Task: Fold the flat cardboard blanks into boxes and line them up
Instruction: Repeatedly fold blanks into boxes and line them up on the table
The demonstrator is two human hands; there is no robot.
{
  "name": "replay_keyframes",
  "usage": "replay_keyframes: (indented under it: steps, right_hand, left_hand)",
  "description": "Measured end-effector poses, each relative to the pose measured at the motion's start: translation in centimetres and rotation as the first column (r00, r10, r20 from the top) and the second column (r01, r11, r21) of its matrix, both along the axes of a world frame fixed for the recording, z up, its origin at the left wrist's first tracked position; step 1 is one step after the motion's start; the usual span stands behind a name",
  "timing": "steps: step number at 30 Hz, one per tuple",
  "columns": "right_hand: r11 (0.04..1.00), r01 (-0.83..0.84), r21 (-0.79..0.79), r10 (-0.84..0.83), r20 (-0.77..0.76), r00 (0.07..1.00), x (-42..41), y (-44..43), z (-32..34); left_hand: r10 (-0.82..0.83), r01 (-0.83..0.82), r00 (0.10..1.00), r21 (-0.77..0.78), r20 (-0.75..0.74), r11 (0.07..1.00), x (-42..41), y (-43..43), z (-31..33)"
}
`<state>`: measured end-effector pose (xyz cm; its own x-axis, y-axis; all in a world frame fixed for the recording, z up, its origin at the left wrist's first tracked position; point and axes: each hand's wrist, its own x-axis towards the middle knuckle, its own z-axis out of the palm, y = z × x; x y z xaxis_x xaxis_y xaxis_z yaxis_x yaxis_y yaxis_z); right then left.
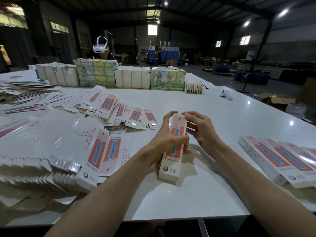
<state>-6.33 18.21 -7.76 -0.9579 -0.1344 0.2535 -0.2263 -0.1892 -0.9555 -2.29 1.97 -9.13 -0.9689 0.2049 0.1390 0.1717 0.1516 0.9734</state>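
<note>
A long white box (171, 166) printed with a red panel and a blue toothbrush stands tilted above the table (196, 199), its far end raised. My left hand (168, 139) grips it round the middle. My right hand (201, 129) pinches the box's far top end with curled fingers. A fanned stack of flat blanks (56, 151) of the same print lies to the left. More loose blanks (119, 113) spread out behind it. At the right edge, several folded boxes (280, 159) lie side by side in a row.
Wrapped bundles of card (130, 77) line the table's far side, with a person in a white headset (100, 47) behind them. A white controller (226, 94) lies at the far right. Open cartons (277, 100) sit on the floor beyond the right edge.
</note>
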Motion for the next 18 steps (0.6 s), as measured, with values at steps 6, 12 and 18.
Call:
replay_keyframes:
  steps: [6,12,18]
  right_hand:
    - [0.999,-0.029,0.034,0.032,-0.081,0.996,0.32,-0.63,-0.36]
    - [0.996,0.048,0.079,-0.036,-0.152,0.988,0.39,-0.58,-0.34]
    - [0.992,0.045,0.115,-0.031,-0.122,0.992,0.43,-0.88,-0.68]
  left_hand:
    - [0.023,-0.025,0.999,0.059,0.037,0.998,-0.04,-0.43,0.26]
    - [-0.004,0.0,0.999,0.12,0.035,0.993,-0.13,-0.17,0.0]
    - [0.026,-0.049,0.99,0.166,0.138,0.985,-0.15,-0.26,-0.06]
